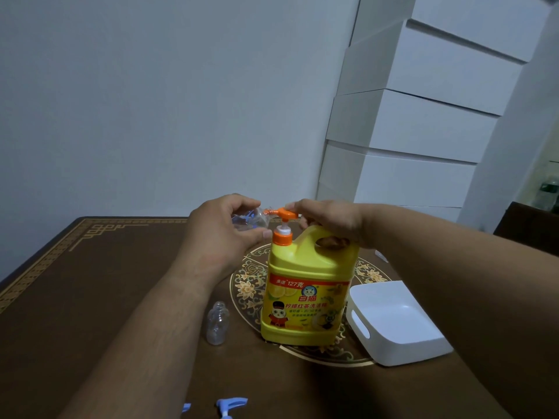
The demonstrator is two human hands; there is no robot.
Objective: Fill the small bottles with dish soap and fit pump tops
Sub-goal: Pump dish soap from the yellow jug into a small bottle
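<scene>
A big yellow dish soap jug [305, 285] stood upright on the dark brown table [90, 282], over the round floral pattern at its middle. The person's left hand [220, 228] was curled round a small clear bottle [251, 220], holding it tipped on its side with its mouth right at the spout of the jug's orange pump head [279, 213]. The right hand [329, 222] rested on top of that pump head, fingers bent over it. A second small clear bottle [217, 326] stood uncapped on the table just left of the jug. Two pale blue pump tops [231, 405] lay near the table's front edge. A white tub [396, 325] sat just right of the jug, and white boxes [417, 122] were stacked against the wall behind.
</scene>
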